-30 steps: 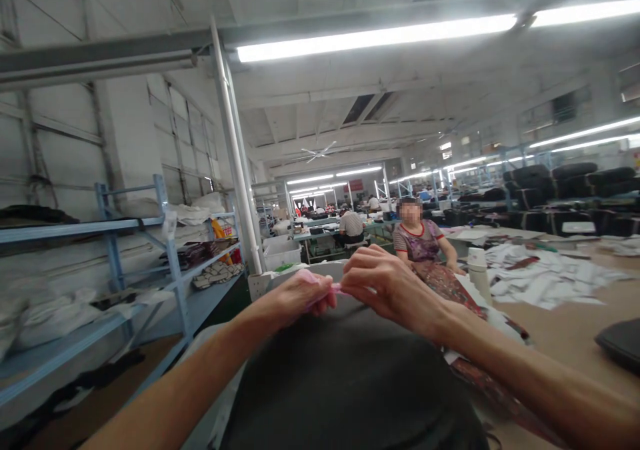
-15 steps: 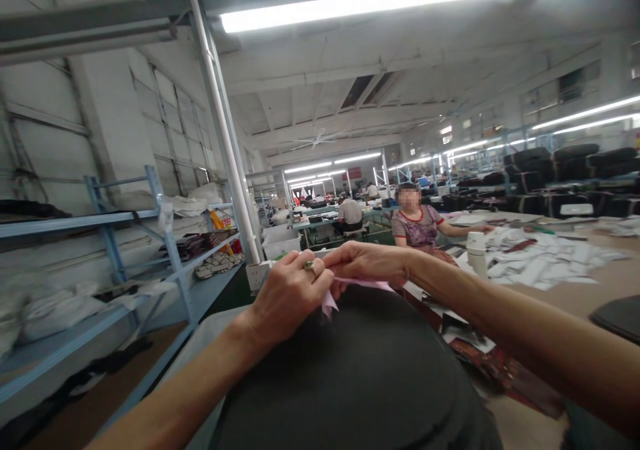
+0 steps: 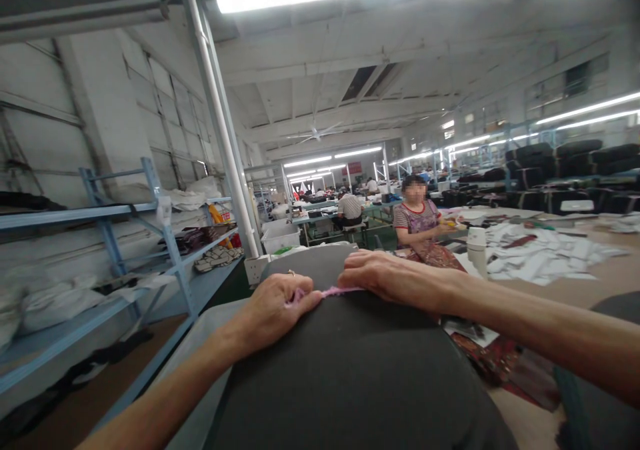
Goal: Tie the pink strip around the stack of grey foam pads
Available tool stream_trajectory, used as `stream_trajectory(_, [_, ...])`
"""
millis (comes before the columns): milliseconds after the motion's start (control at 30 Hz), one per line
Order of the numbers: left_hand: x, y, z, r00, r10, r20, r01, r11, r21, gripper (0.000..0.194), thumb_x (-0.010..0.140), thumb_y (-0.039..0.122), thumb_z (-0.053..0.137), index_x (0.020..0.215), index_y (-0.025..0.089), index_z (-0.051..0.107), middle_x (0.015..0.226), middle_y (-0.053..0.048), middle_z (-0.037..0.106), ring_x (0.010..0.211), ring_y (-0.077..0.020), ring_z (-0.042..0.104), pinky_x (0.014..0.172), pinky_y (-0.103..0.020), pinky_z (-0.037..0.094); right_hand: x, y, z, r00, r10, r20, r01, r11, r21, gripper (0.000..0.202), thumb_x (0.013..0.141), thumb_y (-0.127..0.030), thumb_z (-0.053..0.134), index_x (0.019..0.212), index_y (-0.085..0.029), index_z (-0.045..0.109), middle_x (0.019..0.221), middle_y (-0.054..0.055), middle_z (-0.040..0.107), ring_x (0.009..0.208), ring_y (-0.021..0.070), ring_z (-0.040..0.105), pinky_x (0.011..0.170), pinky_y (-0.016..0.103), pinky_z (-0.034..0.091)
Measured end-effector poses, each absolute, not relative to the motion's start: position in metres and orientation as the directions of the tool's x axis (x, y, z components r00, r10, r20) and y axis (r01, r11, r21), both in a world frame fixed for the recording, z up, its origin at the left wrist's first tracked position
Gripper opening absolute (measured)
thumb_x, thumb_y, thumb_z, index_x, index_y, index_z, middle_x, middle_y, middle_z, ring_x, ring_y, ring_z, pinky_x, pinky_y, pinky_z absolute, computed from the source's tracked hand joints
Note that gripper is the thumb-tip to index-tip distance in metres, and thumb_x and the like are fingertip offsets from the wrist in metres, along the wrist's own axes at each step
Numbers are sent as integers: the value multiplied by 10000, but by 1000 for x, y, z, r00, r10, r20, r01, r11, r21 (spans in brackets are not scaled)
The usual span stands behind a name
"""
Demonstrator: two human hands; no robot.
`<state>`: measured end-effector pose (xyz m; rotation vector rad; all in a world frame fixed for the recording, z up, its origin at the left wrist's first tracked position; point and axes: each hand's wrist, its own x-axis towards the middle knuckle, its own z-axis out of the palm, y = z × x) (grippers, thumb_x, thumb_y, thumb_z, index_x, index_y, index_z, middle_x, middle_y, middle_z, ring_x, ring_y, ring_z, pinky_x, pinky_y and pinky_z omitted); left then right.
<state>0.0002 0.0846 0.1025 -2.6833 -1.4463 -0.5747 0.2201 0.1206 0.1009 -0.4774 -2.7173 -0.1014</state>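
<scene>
Two hands I see, resting on one big dark cloth pile. My left hand and right hand each pinch an end of one thin pink strip with fingers pressed together. One white bottle stands near.

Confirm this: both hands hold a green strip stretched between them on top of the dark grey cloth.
Wrong colour. The head view shows the left hand and right hand holding a pink strip between them on the dark grey cloth.
</scene>
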Motion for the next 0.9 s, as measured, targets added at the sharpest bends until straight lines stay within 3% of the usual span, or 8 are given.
stream_trajectory(100, [-3,85,100,429,832,352,804,-529,271,366,860,397,396,556,195,374,581,42,425,585,-121,420,560,-249,279,217,121,103,-863,340,373,385,921,51,263,886,-104,376,694,-161,545,758,20,538,720,127,467,684,255,334])
stream_trajectory(300, [-3,82,97,417,836,357,821,-515,246,341,866,371,367,569,203,382,598,31,452,605,-135,447,580,-253,309,209,120,109,-796,379,472,498,854,153,215,873,-162,417,700,-168,544,756,34,561,717,140,440,717,296,329])
stream_trajectory(367, [-4,80,97,418,833,362,834,-510,212,345,883,376,333,591,204,400,612,24,476,615,-139,466,589,-256,327,206,121,109,-728,429,535,525,850,34,192,866,-200,433,724,-160,557,723,27,555,673,129,446,656,274,340])
stream_trajectory(433, [-3,78,98,425,825,373,853,-503,139,345,903,365,293,633,204,434,648,11,510,632,-144,485,594,-259,343,202,123,107,-629,510,586,514,839,-179,176,843,-256,481,737,-156,580,692,11,559,636,114,463,596,244,345])
stream_trajectory(567, [1,78,104,503,730,463,861,-468,-198,276,906,296,314,728,193,499,765,-38,559,737,-184,511,657,-293,372,197,128,101,-474,628,617,355,778,-519,207,750,-336,579,663,-149,576,590,-33,503,561,85,430,534,221,329])
stream_trajectory(633, [3,81,107,520,713,470,854,-453,-257,254,900,278,331,736,191,505,778,-42,553,756,-190,512,672,-297,376,197,128,98,-459,655,601,223,739,-636,236,723,-365,599,649,-146,551,558,-50,465,529,72,403,511,214,318])
stream_trajectory(767, [4,87,106,464,780,420,859,-512,0,335,910,330,281,667,200,471,718,-3,509,658,-148,494,619,-260,371,196,127,97,-483,702,524,83,632,-770,311,703,-440,620,700,-134,564,551,-36,515,494,67,422,472,205,305])
stream_trajectory(900, [7,86,104,521,758,392,769,-616,169,393,908,398,276,664,199,511,714,5,497,707,-148,502,678,-260,377,190,130,104,-464,684,563,41,651,-758,369,655,-484,656,668,-125,572,559,-15,548,494,65,436,479,205,315])
